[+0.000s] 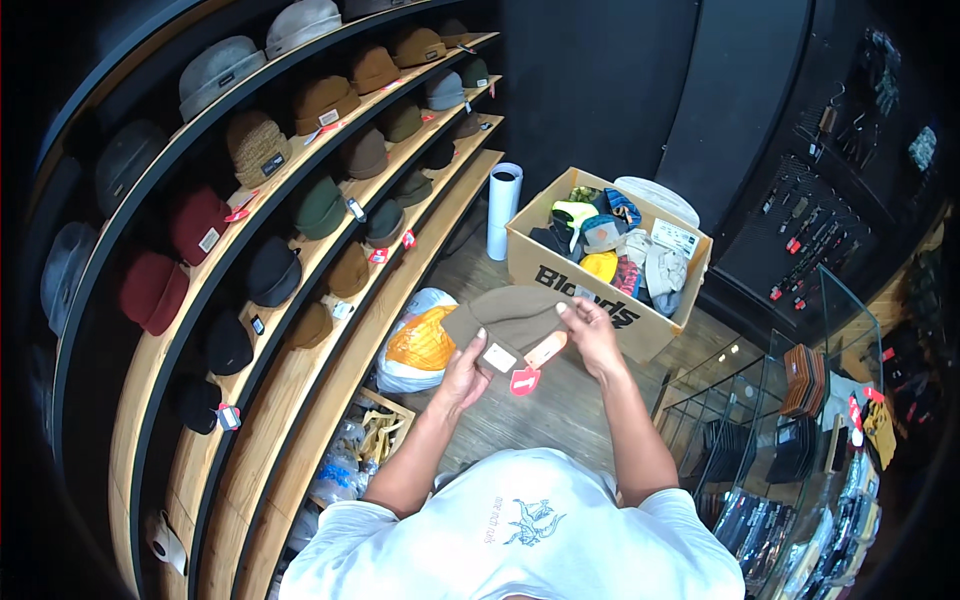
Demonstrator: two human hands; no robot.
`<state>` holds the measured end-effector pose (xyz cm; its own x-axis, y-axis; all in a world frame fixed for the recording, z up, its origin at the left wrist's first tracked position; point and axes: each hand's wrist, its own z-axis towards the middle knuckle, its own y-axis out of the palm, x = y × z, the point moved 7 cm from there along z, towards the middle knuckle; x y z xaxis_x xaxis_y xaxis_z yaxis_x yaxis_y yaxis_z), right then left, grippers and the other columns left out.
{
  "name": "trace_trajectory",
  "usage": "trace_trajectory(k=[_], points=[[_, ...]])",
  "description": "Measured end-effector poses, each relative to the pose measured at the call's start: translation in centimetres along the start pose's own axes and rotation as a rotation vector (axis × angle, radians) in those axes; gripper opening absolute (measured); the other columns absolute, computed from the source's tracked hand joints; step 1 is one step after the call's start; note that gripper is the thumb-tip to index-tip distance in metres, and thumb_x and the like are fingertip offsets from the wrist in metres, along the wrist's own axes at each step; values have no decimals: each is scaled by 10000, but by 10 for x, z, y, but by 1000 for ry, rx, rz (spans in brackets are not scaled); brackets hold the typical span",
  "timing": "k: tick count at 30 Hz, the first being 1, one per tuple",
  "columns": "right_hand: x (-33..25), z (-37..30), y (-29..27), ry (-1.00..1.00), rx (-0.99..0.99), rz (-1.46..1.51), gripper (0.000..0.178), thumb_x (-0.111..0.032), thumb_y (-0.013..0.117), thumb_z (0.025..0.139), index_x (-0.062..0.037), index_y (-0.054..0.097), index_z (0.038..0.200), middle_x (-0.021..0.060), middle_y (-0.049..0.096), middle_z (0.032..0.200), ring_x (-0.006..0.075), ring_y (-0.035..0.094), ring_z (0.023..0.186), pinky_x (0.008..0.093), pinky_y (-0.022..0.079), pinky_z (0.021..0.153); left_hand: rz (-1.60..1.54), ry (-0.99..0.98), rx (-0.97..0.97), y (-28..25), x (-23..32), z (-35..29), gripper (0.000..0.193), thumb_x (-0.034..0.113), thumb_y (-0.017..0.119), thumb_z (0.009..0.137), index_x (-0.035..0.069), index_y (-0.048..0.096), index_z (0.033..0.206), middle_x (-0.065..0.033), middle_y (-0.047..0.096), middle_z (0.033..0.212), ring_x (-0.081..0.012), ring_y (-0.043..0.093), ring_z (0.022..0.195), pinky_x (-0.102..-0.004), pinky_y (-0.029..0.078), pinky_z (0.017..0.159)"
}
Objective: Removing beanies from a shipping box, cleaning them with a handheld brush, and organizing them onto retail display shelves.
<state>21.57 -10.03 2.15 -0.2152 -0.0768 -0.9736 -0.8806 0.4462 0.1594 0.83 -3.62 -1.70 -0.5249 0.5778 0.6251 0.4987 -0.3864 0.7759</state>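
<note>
An olive-brown knit beanie (515, 315) is stretched between my two hands in front of my chest. My left hand (466, 376) pinches its lower left edge, thumb on top beside a white label patch. At the right edge, my right hand (590, 333) grips the knit with thumb and fingers. An orange-and-white tag (546, 349) and a red tag (524, 381) hang from the beanie's lower side. The fingers under the fabric are partly hidden.
Wooden shelves (350, 270) with rows of beanies rise on my left. Ahead stands an open cardboard box (560, 262) full of caps and clothing, beside a white roll (503, 212). Plastic bags (418, 340) lie on the floor. A glass display case (740, 400) is on my right.
</note>
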Motion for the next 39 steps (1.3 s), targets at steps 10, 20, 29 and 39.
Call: trace_trajectory(k=[10,20,29,39], points=[[-61,-9,46,-226,-278,-119,496,-261,722,923,0,547,1306,61,644,1195,115,590,1062,274,467,922,439,286,27,19,30,2,508,232,607,998,28,435,1431,-72,542,1372,-181,500,1267,-336,391,1066],[-87,-9,44,-487,-103,-368,393,-342,699,929,2,663,1117,94,708,1032,144,638,933,305,497,850,173,150,-58,14,13,-8,661,387,611,979,48,347,1481,-88,485,1442,-211,454,1336,-358,372,1108],[-136,-14,59,-638,-216,-653,357,-255,825,793,-4,702,1016,103,715,983,179,675,912,326,528,826,896,214,-121,28,68,-7,500,212,671,951,-19,530,1371,-68,649,1227,-118,620,1031,-266,500,882],[-88,-5,101,-438,-315,-608,356,-340,741,890,-9,682,1008,52,686,883,114,614,829,300,504,773,979,125,-175,38,85,-33,529,222,735,893,-42,549,1313,-98,646,1220,-141,600,1079,-310,464,974]])
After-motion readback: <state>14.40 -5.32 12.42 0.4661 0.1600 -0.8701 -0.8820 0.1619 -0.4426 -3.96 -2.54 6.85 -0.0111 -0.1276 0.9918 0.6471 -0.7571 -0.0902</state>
